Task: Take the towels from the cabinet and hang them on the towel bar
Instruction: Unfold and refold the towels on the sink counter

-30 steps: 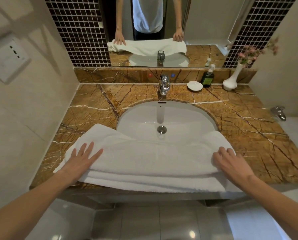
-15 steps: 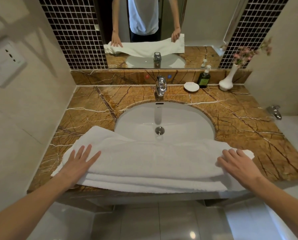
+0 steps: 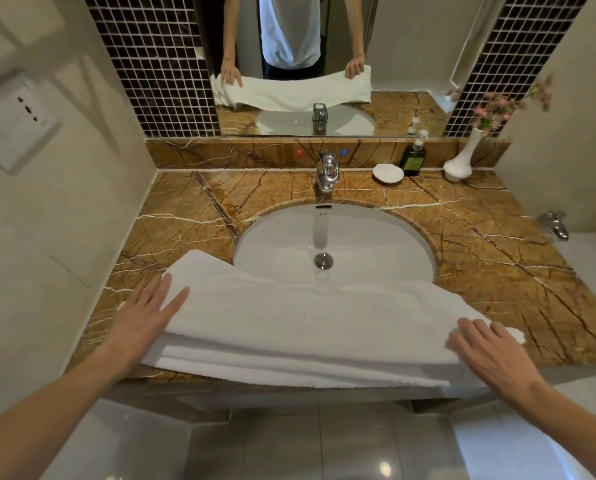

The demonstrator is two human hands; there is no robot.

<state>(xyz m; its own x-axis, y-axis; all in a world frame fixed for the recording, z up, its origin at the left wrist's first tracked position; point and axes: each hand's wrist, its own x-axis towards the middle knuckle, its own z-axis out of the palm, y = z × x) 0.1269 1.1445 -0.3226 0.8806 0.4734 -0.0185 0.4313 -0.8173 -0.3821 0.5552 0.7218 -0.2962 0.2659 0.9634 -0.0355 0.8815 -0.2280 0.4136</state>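
Observation:
A white towel [image 3: 307, 327], folded into a long band with several layers showing at its front edge, lies across the front of the brown marble counter [image 3: 497, 258] and over the near rim of the sink [image 3: 334, 237]. My left hand [image 3: 144, 317] presses flat on the towel's left end, fingers straight and spread. My right hand [image 3: 490, 351] is on the towel's right end; the mirror [image 3: 410, 46] shows its fingers curled over that end, which is lifted a little. No cabinet or towel bar is in view.
A chrome faucet [image 3: 327, 171] stands behind the sink. A white soap dish [image 3: 388, 173], a dark pump bottle [image 3: 414, 157] and a white vase [image 3: 461, 161] with pink flowers sit at the back right. Another tap [image 3: 554, 225] juts out on the right; walls close in on both sides.
My right hand has slid to the right and toward the counter's front edge, drawing the towel's right end out with it. My left hand has stayed flat on the left end.

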